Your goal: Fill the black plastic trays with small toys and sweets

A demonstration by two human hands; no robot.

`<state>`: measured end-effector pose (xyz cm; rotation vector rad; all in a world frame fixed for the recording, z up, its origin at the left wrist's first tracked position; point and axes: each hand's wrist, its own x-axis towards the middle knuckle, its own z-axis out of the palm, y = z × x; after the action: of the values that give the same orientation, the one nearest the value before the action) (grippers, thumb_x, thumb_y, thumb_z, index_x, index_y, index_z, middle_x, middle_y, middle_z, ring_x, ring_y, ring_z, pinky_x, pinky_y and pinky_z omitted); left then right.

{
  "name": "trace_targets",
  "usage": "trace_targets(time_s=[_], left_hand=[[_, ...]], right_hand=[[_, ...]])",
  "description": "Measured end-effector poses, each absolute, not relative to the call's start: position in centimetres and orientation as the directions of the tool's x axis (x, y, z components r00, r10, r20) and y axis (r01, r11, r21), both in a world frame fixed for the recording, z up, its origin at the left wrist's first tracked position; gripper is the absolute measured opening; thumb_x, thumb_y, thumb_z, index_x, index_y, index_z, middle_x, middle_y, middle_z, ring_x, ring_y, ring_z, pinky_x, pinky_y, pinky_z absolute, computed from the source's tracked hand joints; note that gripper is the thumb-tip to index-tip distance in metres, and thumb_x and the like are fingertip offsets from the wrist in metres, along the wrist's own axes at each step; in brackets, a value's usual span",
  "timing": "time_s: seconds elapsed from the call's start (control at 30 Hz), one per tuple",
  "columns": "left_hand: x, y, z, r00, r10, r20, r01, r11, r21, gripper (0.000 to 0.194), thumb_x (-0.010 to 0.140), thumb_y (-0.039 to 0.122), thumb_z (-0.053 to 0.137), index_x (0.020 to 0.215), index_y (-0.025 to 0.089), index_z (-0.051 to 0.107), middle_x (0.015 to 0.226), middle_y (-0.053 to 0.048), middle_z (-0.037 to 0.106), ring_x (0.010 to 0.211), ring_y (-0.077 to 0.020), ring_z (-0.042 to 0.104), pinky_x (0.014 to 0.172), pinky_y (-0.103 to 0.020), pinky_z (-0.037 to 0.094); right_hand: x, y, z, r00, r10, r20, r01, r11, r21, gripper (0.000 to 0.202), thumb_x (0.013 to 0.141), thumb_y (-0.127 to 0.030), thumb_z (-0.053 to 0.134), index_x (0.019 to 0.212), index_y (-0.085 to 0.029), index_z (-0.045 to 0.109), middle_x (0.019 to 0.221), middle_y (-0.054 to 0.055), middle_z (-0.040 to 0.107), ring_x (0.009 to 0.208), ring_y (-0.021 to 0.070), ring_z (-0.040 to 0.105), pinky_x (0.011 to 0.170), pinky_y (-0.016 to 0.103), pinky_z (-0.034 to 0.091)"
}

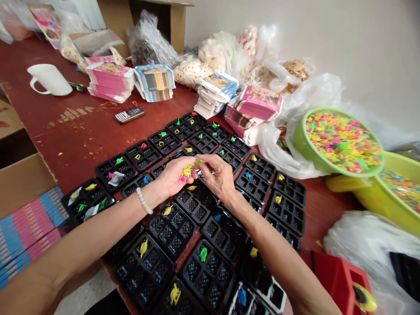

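Cupping bright plastic pieces [186, 173], my left grip [173, 176] makes a handy supply; my right grip [219, 176] pinches one beside it, above black trays [213, 280] spread across the desk [95, 135], I judge, for easy reach.

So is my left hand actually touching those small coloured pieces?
Touching. The head view shows the small coloured pieces lying in the cupped left hand, resting against its fingers.
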<state>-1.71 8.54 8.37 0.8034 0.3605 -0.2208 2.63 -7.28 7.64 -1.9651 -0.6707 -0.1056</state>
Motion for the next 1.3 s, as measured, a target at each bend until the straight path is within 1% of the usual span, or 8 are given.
trace_targets(time_s=[0.23,0.33,0.43,0.6,0.7,0.9,1.03,1.3], left_hand=[[-0.3,9.3,8.7,0.836,-0.111,-0.538,0.422,0.756,0.5,0.005,0.09,0.009,0.062,0.088,0.009,0.067,0.073,-0.007,0.064,0.049,-0.0106,0.057,0.036,-0.015,0.035],[-0.1,10.1,9.0,0.835,-0.1,-0.541,0.407,0.773,0.486,0.008,0.092,0.009,0.059,0.087,0.011,0.065,0.071,-0.005,0.063,0.048,-0.0106,0.056,0.036,-0.015,0.035],[-1.0,11.5,9.5,0.832,-0.085,-0.548,0.399,0.778,0.485,0.011,0.097,0.012,0.057,0.09,0.011,0.065,0.07,-0.004,0.061,0.047,-0.011,0.056,0.035,-0.015,0.035],[-3.6,14.0,10.1,0.832,-0.037,-0.554,0.393,0.744,0.541,0.009,0.097,0.012,0.06,0.094,0.01,0.068,0.07,-0.004,0.061,0.048,-0.0114,0.056,0.035,-0.015,0.035],[-4.4,14.7,9.8,0.834,-0.015,-0.552,0.398,0.709,0.582,0.006,0.092,0.01,0.067,0.097,0.01,0.07,0.069,-0.003,0.061,0.047,-0.0107,0.056,0.034,-0.014,0.034],[-6.0,12.3,8.9,0.875,-0.184,-0.447,0.459,0.604,0.651,0.017,0.085,0.02,0.08,0.094,0.011,0.069,0.076,-0.006,0.066,0.049,-0.0111,0.059,0.037,-0.015,0.037],[-8.3,10.7,8.3,0.86,-0.263,-0.437,0.504,0.562,0.655,0.017,0.09,0.026,0.075,0.091,0.013,0.064,0.078,-0.009,0.067,0.048,-0.0132,0.06,0.037,-0.017,0.038],[-10.7,11.6,7.9,0.865,-0.263,-0.427,0.494,0.597,0.632,0.013,0.094,0.023,0.066,0.089,0.012,0.064,0.078,-0.009,0.066,0.047,-0.0133,0.06,0.036,-0.017,0.036]], right_hand=[[7.4,-6.6,6.4,0.957,0.288,-0.027,0.006,-0.111,-0.994,0.029,0.08,-0.041,0.071,0.099,-0.019,0.078,0.097,0.005,0.076,0.076,0.0159,0.069,0.068,0.029,0.059],[10.4,-5.7,6.2,0.972,0.22,0.078,0.148,-0.324,-0.934,0.027,0.083,-0.036,0.066,0.099,-0.018,0.079,0.084,0.004,0.073,0.074,0.018,0.067,0.075,0.034,0.059],[12.9,-4.4,5.7,0.932,0.261,0.251,0.36,-0.594,-0.719,0.021,0.085,-0.024,0.062,0.093,-0.018,0.081,0.092,0.008,0.074,0.091,0.0241,0.069,0.093,0.042,0.055],[14.1,-3.6,5.2,0.917,0.331,0.222,0.397,-0.698,-0.596,0.026,0.083,-0.013,0.06,0.099,-0.017,0.08,0.103,0.011,0.076,0.101,0.0267,0.069,0.101,0.045,0.051],[11.7,-4.8,6.6,0.91,0.352,0.222,0.399,-0.588,-0.704,0.026,0.087,-0.017,0.06,0.105,-0.017,0.079,0.101,0.008,0.077,0.096,0.0238,0.069,0.098,0.043,0.053],[1.7,-6.9,10.1,0.677,0.711,0.192,0.439,-0.181,-0.88,0.03,0.096,-0.042,0.068,0.116,-0.022,0.077,0.114,0.006,0.075,0.105,0.0202,0.069,0.095,0.036,0.055],[-2.4,-7.5,8.5,0.753,0.64,0.154,0.388,-0.242,-0.889,0.029,0.098,-0.047,0.067,0.105,-0.022,0.078,0.098,0.006,0.074,0.088,0.0181,0.069,0.084,0.036,0.056],[-4.2,-6.3,7.1,0.772,0.608,0.187,0.315,-0.111,-0.942,0.029,0.094,-0.049,0.072,0.11,-0.025,0.075,0.101,0.005,0.07,0.081,0.0158,0.068,0.073,0.033,0.057]])
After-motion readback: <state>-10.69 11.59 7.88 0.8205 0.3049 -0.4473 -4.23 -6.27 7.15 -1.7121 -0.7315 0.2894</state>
